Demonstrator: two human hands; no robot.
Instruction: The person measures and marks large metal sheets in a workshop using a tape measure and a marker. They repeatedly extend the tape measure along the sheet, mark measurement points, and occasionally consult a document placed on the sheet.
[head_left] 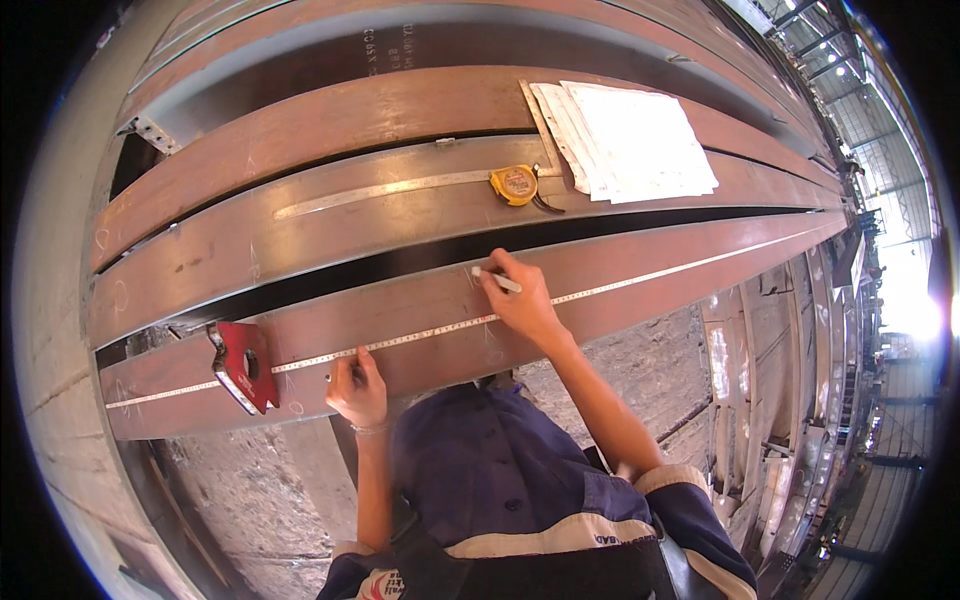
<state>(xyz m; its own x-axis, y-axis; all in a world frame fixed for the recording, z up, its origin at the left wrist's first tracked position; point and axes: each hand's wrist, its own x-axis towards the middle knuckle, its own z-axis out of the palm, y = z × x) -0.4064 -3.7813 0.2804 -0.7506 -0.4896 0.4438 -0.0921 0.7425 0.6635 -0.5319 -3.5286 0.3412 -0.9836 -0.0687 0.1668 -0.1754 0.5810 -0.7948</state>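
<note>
Near the centre of the frame, the right hand (520, 300) is pinching a white marking stick (497, 281) in closed fingers, its tip touching the rusty steel plate (620, 290) just above a tape measure blade (440, 330) running along it. Lower left of centre, the left hand (358, 390) is pressing curled fingers onto that blade, beside a red magnetic square (245, 368). A yellow tape measure case (514, 184) and papers (630, 140) are lying in the upper middle.

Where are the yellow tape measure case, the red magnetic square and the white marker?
yellow tape measure case (514, 185), head view, middle of its round face.
red magnetic square (243, 365), head view, its flat red side.
white marker (497, 281), head view, its barrel, held in the right hand (522, 302).
</note>
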